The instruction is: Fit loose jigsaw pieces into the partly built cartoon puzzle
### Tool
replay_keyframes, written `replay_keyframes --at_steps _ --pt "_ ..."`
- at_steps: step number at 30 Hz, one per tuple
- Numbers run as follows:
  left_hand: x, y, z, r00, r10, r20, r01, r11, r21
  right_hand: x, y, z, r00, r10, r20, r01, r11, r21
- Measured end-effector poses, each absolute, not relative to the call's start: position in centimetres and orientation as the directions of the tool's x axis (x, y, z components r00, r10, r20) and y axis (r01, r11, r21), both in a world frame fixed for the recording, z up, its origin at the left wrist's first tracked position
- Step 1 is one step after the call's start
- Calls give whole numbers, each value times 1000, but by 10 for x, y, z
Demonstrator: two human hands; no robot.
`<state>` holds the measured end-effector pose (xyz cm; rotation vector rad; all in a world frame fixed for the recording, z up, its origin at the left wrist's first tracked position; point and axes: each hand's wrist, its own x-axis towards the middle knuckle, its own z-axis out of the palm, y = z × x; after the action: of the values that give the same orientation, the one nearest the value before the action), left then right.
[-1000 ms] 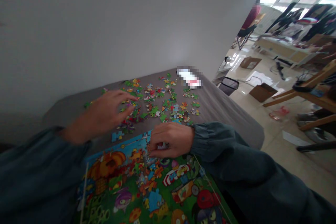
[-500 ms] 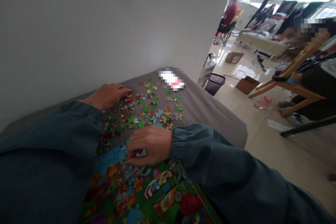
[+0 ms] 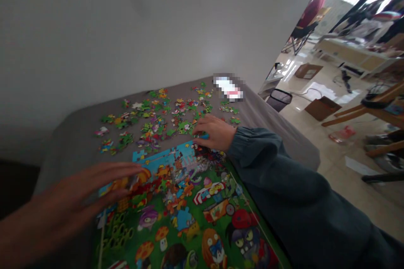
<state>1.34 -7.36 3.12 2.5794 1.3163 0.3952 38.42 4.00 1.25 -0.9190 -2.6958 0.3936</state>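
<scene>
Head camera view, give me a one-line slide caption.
Right hand among loose puzzle pieces; left hand flat on the colourful jigsaw puzzle.

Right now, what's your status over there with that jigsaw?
Left hand flat on puzzle board, blurred. Right hand on loose pieces at board's far edge; grip unclear. Nothing between hands.

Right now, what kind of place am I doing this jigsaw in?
Probably a shared workroom or studio, not a home. The colourful loose jigsaw pieces lie on a grey cloth-covered table against a plain white wall; beyond it are brown cardboard boxes on a glossy tiled floor, and a seated person in red.
</scene>
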Motion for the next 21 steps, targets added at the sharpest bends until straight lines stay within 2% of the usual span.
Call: replay_keyframes --at_steps 4,13,16,21 --pt "32 -103 9 613 777 141 692 -615 378 379 36 8 -783 619 59 563 746 -357" --pt "38 -106 8 611 774 167 686 -623 377 372 29 7 -801 594 71 542 771 -335" --pt "37 -112 11 647 748 150 665 -649 370 366 20 9 -848 507 152 433 829 -353" --pt "40 -115 13 666 738 108 663 -653 367 353 -9 14 -942 251 221 151 908 -391"
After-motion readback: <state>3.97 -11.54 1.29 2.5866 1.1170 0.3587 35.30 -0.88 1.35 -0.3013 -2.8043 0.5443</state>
